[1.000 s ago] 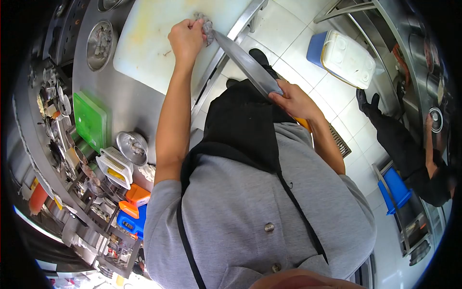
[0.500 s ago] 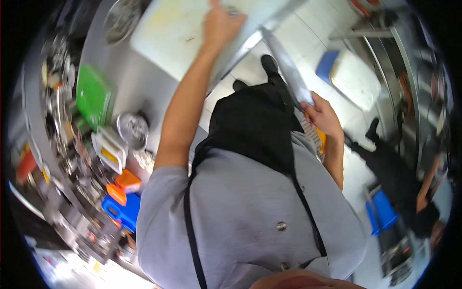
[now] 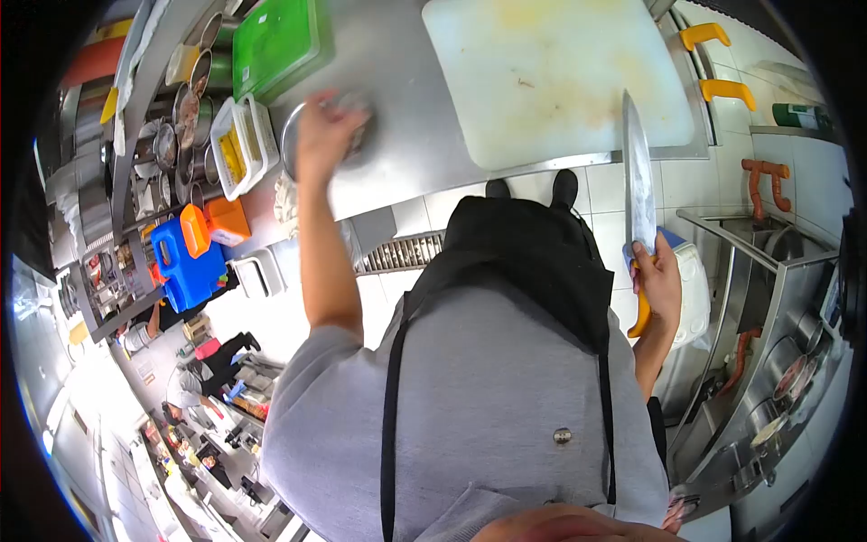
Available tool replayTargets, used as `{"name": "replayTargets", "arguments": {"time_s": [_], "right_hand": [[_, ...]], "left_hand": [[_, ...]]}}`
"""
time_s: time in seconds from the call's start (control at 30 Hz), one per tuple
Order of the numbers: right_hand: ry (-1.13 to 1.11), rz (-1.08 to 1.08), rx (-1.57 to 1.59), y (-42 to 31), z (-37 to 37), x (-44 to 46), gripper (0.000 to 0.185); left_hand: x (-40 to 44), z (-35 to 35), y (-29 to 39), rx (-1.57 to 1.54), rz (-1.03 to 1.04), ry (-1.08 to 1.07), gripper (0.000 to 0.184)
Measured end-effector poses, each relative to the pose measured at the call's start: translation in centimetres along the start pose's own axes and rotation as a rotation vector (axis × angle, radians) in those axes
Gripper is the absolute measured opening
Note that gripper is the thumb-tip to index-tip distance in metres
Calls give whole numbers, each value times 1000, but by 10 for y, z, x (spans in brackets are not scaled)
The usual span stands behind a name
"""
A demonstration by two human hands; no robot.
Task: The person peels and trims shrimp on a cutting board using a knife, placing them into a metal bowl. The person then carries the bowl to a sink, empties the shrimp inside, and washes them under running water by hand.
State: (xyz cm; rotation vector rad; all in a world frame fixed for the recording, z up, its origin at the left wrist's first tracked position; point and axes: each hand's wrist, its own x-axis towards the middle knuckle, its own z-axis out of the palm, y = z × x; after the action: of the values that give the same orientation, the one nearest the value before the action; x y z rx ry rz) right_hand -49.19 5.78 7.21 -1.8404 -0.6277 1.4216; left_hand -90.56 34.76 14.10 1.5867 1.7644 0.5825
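Note:
My right hand is closed around the yellow handle of a large kitchen knife. Its broad blade points away from me, the tip over the near right part of a white cutting board. My left hand is stretched out over a round metal bowl on the steel table. That hand is blurred by motion, so its fingers and anything in them are unclear. Small dark bits and yellowish stains mark the board.
Left of the bowl stand a green plastic board, a white basket and a blue jug. Two yellow handles stick out beyond the cutting board. A white cooler sits on the floor at right. Other people work at lower left.
My left hand has left the cutting board and moved left to the metal bowl. The knife stays in my right hand, its blade now pointing straighter ahead. My view has turned.

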Motion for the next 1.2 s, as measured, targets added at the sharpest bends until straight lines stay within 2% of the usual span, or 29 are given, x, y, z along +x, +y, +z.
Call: {"name": "replayTargets", "arguments": {"time_s": [0.03, 0.07, 0.1, 0.17, 0.23, 0.33, 0.4, 0.47, 0.63, 0.73, 0.87, 0.93, 1.0, 1.13, 1.17, 1.2], "right_hand": [[-11, 10, -9, -4, 1, 5, 12], [-17, 19, -16, -8, 1, 9, 12], [5, 10, -6, -13, 2, 11, 12], [-36, -4, -78, -23, 3, 14, 12], [-27, -32, -76, -23, 2, 15, 13], [-14, -18, -114, -28, 1, 10, 15], [22, -8, -105, -27, -1, 2, 16], [67, 8, -92, -20, -1, -7, 19], [198, 117, 35, -1, -2, -35, 19], [234, 120, 122, 10, -2, -44, 20], [264, 80, 103, 15, -7, -39, 20], [272, 37, 122, 17, -10, -28, 20], [277, -5, 102, 13, -13, -19, 20], [220, -67, 35, -2, -23, -5, 22], [231, -50, 32, -2, -25, -3, 22], [225, -44, 28, -2, -25, 0, 22]], "left_hand": [[1, -24, -14, 140, -45, 11, 70], [14, -41, -52, 377, 11, 73, 64], [9, -49, -36, 638, -39, 84, 62], [26, -47, -21, 718, 57, 70, 58], [56, -22, 18, 546, 207, 26, 51], [157, 42, 40, 435, 578, 31, 42], [213, 87, 66, 449, 554, -10, 42], [260, 127, 84, 640, 433, -25, 44], [334, 188, 61, 896, 405, -67, 50], [333, 186, 71, 902, 304, -109, 50], [290, 160, 111, 909, 458, -136, 41], [262, 162, 133, 893, 656, -14, 25], [207, 166, 168, 784, 1017, 6, 21], [137, 213, 196, 670, 1677, -66, 13], [116, 228, 194, 652, 1678, -82, 13], [94, 243, 191, 668, 1765, -234, 17]]}}
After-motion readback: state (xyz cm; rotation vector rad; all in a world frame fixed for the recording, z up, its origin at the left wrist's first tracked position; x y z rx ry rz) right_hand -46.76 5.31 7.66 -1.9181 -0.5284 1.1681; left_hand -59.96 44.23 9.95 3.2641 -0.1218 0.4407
